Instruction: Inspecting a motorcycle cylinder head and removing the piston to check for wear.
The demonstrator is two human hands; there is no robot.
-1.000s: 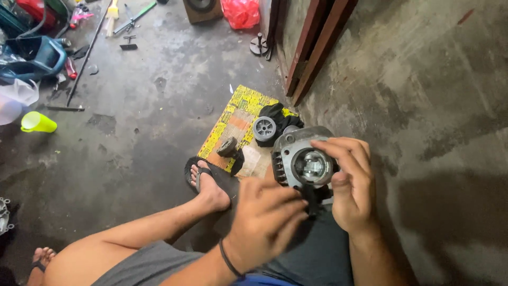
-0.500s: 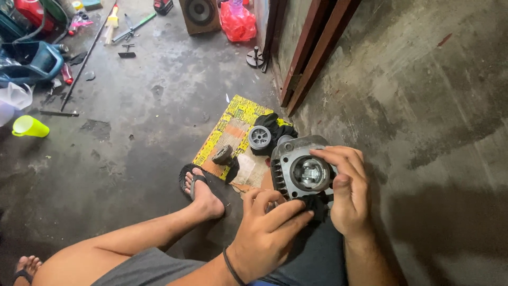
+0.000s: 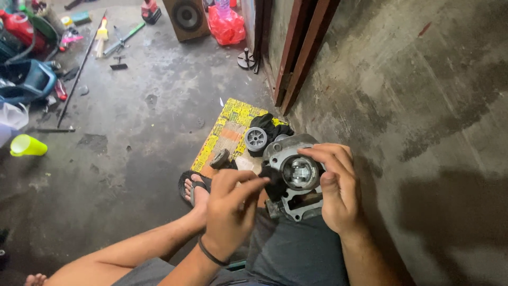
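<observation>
Several loose things lie at the far left of the concrete floor (image 3: pixel 132 132): a lime-green plastic cup (image 3: pixel 26 145) on its side, a blue plastic container (image 3: pixel 29 80) behind it, and a long thin rod (image 3: pixel 76 79) running up toward a scatter of hand tools (image 3: pixel 119 45). Further back stand a wooden speaker box (image 3: pixel 186 17) and a red plastic bag (image 3: pixel 226 26).

Toward the middle, a yellow printed sheet (image 3: pixel 227 132) is spread on the floor, with a small grey toothed wheel (image 3: pixel 256 139) and a black cloth (image 3: pixel 272 126) on it. A foot in a dark sandal (image 3: pixel 194 185) rests at the sheet's near edge.

Next comes the left hand (image 3: pixel 227 212), a dark band round its wrist. Its fingers are loosely curled, the fingertips (image 3: pixel 259 182) touching a small black piece (image 3: pixel 274 180) at the left flank of a grey metal engine cylinder (image 3: pixel 296 169); whether that grip actually pinches the piece I cannot tell.

That cylinder is held above the lap, over grey shorts (image 3: pixel 296 254), its shiny round bore facing the camera. The right hand (image 3: pixel 338 190) wraps its right side, grip closed firmly on it, fingers over the top edge and thumb on the front face.

Rightmost rises a stained concrete wall (image 3: pixel 423 106), with a reddish-brown door frame (image 3: pixel 301 53) beside it.
</observation>
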